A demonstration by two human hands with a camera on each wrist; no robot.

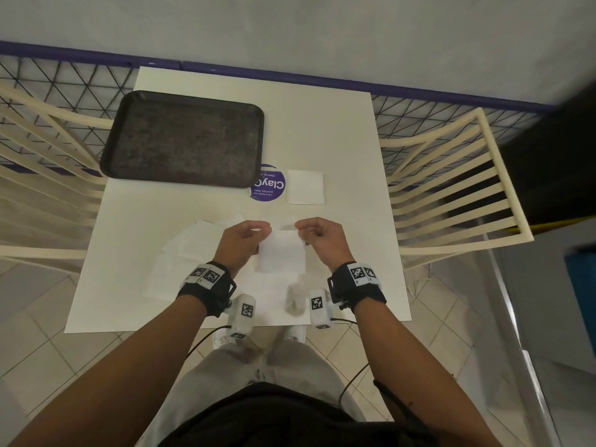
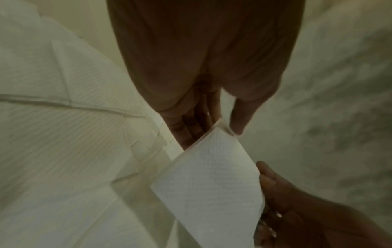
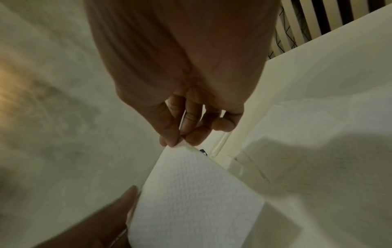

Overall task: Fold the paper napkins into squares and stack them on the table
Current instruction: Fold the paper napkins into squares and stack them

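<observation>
A white paper napkin point(image 1: 282, 253) hangs above the white table point(image 1: 348, 150), held by its two far corners. My left hand point(image 1: 248, 235) pinches the left corner, my right hand point(image 1: 317, 233) the right one. The left wrist view shows the napkin point(image 2: 210, 181) caught between thumb and fingers point(image 2: 238, 120). In the right wrist view the thumb and forefinger point(image 3: 169, 134) pinch the napkin's point(image 3: 191, 198) corner. One folded square napkin point(image 1: 304, 187) lies further back on the table. Several unfolded napkins point(image 1: 190, 243) lie spread at the left.
A dark empty tray point(image 1: 183, 140) sits at the back left. A purple round sticker point(image 1: 267, 185) lies between the tray and the folded napkin. Cream slatted chairs point(image 1: 458, 188) stand on both sides. A wire fence point(image 1: 80, 82) runs behind the table.
</observation>
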